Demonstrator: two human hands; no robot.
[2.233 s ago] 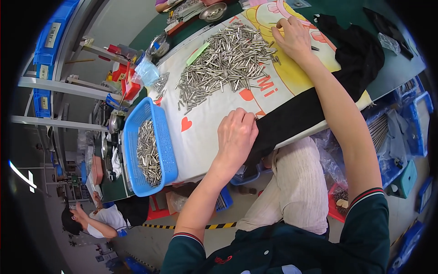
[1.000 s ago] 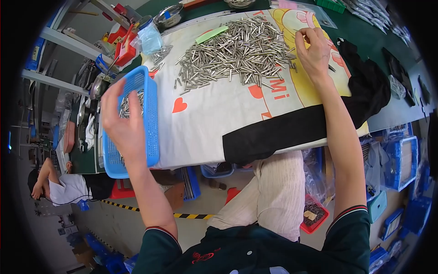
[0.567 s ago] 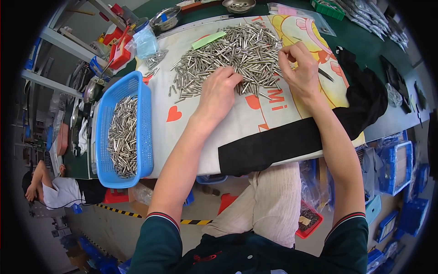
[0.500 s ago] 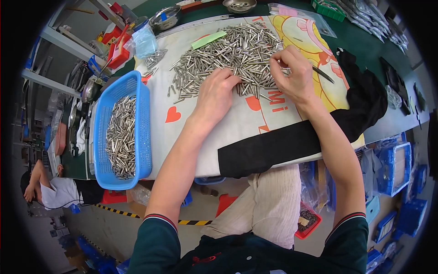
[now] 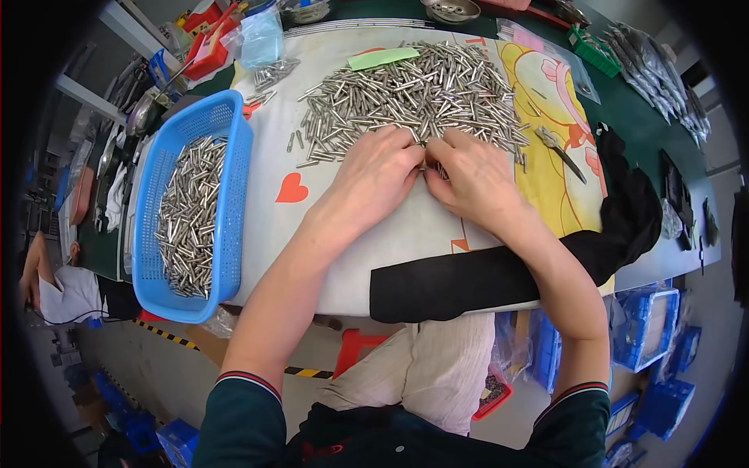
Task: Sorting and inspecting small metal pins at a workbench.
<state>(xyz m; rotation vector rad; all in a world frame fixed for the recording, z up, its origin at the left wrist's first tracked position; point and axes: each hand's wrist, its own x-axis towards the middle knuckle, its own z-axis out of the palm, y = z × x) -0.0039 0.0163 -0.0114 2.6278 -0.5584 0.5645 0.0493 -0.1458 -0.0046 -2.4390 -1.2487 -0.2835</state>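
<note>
- Sorting step: left hand (image 5: 374,175) and right hand (image 5: 476,175) meet at near edge of metal pin pile (image 5: 406,97) on table, fingers curled, pinching pins.
- Next, likely: carry pins to blue basket (image 5: 234,195), left.

A big heap of short, shiny metal pins (image 5: 406,97) lies spread across the white cloth (image 5: 343,234) in the upper middle of the frame. The pins are slim, silver and all alike, lying flat and pointing every which way, piled on one another in the middle and thinning to single strays along the left and lower edges. The lower rim of the heap meets both hands, the left hand (image 5: 380,173) and the right hand (image 5: 470,173), whose fingertips come together at the pins just between them.
</note>
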